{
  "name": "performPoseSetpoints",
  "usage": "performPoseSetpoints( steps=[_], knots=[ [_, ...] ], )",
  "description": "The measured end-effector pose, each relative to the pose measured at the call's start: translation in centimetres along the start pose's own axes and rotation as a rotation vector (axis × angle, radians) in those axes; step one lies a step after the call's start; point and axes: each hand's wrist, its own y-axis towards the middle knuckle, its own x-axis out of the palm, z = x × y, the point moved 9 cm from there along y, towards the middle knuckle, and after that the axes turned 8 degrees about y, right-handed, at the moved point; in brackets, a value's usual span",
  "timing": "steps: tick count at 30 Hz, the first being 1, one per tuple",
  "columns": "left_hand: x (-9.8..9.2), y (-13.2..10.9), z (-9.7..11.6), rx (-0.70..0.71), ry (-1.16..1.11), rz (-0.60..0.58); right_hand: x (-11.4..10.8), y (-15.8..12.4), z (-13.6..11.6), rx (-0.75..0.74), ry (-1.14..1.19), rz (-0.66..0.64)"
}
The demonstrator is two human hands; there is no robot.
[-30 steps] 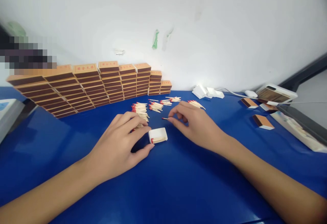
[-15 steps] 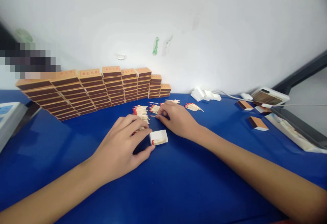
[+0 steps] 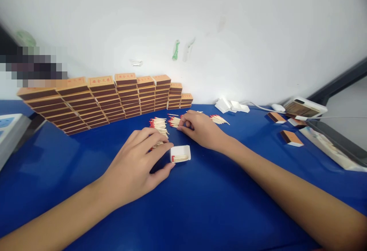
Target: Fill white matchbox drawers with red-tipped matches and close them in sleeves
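Observation:
A small white matchbox tray (image 3: 180, 151) lies on the blue tabletop, with several red-headed matches (image 3: 180, 158) along its near side. My left hand (image 3: 140, 159) grips its left end, index finger at the far corner and thumb at the near one. Beyond it, my right hand (image 3: 200, 128) is closed in a pinch at the right edge of a small match pile (image 3: 174, 121); what is between its fingertips is hidden. A larger heap of matches (image 3: 159, 125) spreads behind my left hand, partly covered by it. More matches (image 3: 219, 119) lie to the right of my right hand.
Stacked matchboxes (image 3: 103, 102) form a wall at the back left. White folded pieces (image 3: 229, 105) lie by the wall, near a cable. Loose matchboxes (image 3: 291, 138), a phone-like object (image 3: 305, 107) and a dark tray (image 3: 338, 140) stand at right. A white box (image 3: 11, 132) is at far left.
My right hand has shifted slightly to the right, and the single match seen at its fingertips no longer shows there. My left hand stays at the tray.

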Motion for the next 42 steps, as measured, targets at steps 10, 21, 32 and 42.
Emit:
performPoseSetpoints(
  steps=[10, 21, 32, 42],
  knots=[
    [0.0, 0.0, 0.0, 0.0, 0.005, 0.001, -0.2, -0.5, -0.3, -0.066, 0.018, -0.045],
    [0.1, 0.0, -0.1, -0.005, 0.003, -0.01, -0.2, -0.9, -0.4, -0.062, -0.005, -0.083],
    [0.0, 0.1, -0.7, -0.031, 0.001, -0.003, -0.9, -2.3, 0.1, -0.025, -0.049, -0.145],
    [0.1, 0.1, -0.6, -0.025, 0.01, -0.007, -1.0, -2.7, 0.1, -0.016, -0.179, -0.193]
  ],
)
